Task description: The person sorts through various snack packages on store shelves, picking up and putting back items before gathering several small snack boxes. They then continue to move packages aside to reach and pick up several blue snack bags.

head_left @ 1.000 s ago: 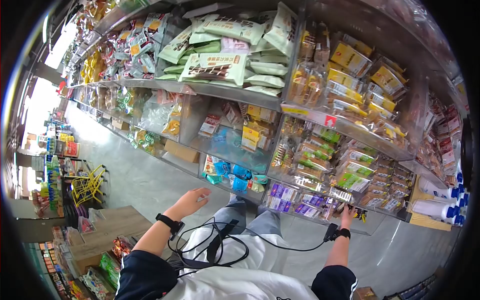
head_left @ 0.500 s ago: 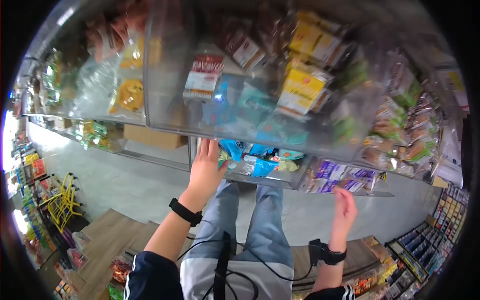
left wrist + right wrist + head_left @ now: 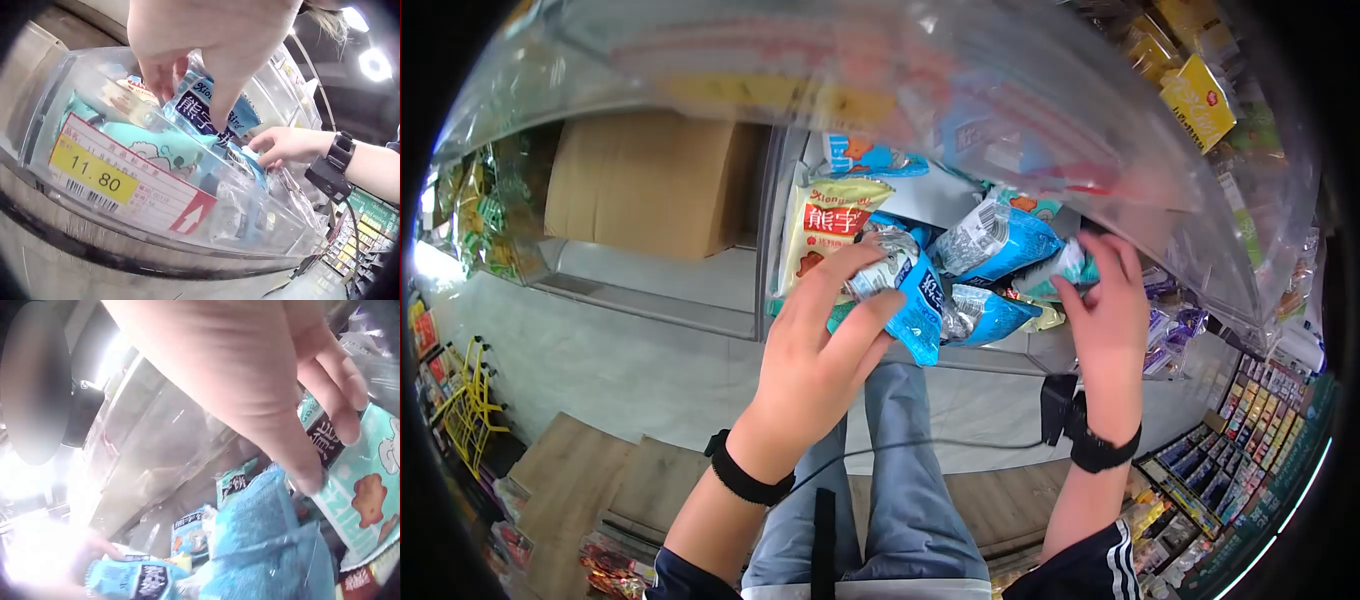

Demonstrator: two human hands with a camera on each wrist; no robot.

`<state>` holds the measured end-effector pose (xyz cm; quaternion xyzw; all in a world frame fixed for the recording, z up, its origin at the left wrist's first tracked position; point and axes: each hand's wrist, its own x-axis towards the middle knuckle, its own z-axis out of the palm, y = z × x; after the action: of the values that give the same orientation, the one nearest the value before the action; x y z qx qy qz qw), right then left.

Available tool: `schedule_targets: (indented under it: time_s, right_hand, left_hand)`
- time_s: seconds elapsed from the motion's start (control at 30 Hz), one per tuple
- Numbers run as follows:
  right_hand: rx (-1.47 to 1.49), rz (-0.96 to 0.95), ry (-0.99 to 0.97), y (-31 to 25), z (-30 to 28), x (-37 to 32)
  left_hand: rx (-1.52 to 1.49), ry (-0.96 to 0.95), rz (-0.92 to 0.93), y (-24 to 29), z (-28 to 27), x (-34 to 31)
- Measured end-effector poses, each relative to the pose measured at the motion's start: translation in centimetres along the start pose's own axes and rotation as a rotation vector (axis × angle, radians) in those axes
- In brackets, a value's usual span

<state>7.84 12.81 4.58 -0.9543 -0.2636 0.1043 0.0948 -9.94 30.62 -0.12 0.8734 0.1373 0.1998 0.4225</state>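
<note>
My left hand (image 3: 805, 345) grips a blue snack bag (image 3: 918, 312) between thumb and fingers, over the left part of a clear plastic bin (image 3: 47, 134). At the bin's right side my right hand (image 3: 1112, 325) pinches a mint-green biscuit bag (image 3: 359, 500) with thumb and fingertips; a bear-shaped biscuit is printed on it. More blue bags (image 3: 1000, 245) lie between the hands. A cream-and-red bag (image 3: 825, 235) leans at the bin's left end, and a mint-green bag (image 3: 156, 147) rests against the front wall.
A price label (image 3: 103, 175) reading 11.80 is on the bin's front. Another clear bin (image 3: 1000, 110) overhangs the back of this one. A cardboard box (image 3: 640, 185) sits in the left compartment, and purple packets (image 3: 1175, 325) lie to the right. A cable (image 3: 920, 442) runs to the right wrist.
The view has moved down close over the low bin. My left hand has reached in and taken hold of a blue bag; my right hand has come from the purple packets to a mint-green bag.
</note>
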Motion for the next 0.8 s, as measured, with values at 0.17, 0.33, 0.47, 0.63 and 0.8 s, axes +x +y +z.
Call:
schedule_targets:
  time_s: [0.17, 0.33, 0.47, 0.63, 0.8]
  right_hand:
    - [0.171, -0.034, 0.086, -0.5, -0.3, -4.2]
    - [0.126, -0.041, 0.273, 0.0, -1.4, -4.9]
    - [-0.051, 0.061, 0.241, -1.0, -1.8, -0.1]
    - [-0.192, -0.158, 0.402, -0.1, 0.1, 3.2]
    - [-0.262, -0.097, 0.287, 0.9, 2.2, 3.3]
  left_hand:
    - [-0.029, 0.034, 0.027, 0.2, 0.7, -1.4]
    - [-0.03, 0.044, -0.018, 0.5, 0.7, -1.5]
    - [-0.028, 0.069, -0.015, 0.5, 1.0, -1.3]
    - [-0.097, 0.127, -0.076, 0.6, 1.4, -1.6]
    - [-0.143, 0.116, -0.112, 0.9, 1.8, -1.8]
